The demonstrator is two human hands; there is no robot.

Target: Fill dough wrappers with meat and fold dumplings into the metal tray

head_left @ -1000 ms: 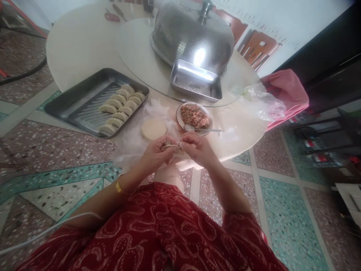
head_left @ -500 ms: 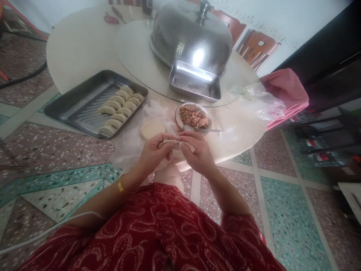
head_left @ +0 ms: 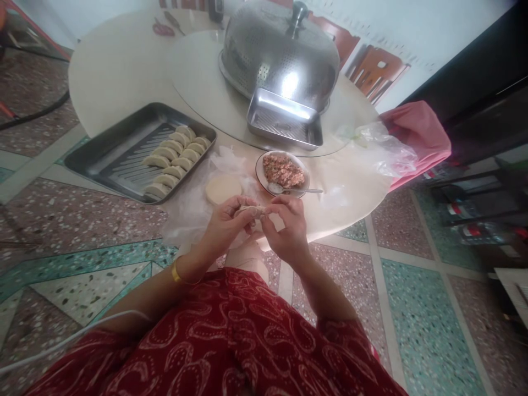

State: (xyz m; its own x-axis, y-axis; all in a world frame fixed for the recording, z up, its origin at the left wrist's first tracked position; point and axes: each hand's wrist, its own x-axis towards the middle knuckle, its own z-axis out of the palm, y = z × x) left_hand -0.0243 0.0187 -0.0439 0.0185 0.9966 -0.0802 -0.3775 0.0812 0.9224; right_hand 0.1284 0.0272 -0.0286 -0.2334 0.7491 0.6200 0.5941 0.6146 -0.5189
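Observation:
A dumpling (head_left: 252, 209) is held between my two hands just above the table's near edge, its dough folded over and mostly covered by fingers. My left hand (head_left: 229, 223) is closed around its left side, thumb on the near face. With thumb and fingers, my right hand (head_left: 284, 223) pinches the right end of the edge. Round dough wrappers (head_left: 223, 190) lie on crumpled plastic beyond my left hand. Right behind the hands sits a bowl (head_left: 259, 175) of minced filling (head_left: 284, 169), a spoon (head_left: 301, 191) resting in it.
At the left, a dark tray (head_left: 111, 157) holds rows of folded dumplings (head_left: 175, 157). A metal pan (head_left: 284, 124) and a big domed steamer lid (head_left: 280, 49) stand farther back on the round table (head_left: 111, 71). Clear plastic bags (head_left: 385, 151) lie at the right, by a pink cloth-covered seat (head_left: 421, 137).
My right hand's fingers have drawn back toward me and curled in, pinching the dumpling's right end; more of the bowl and spoon shows. My left hand stays nearly in place.

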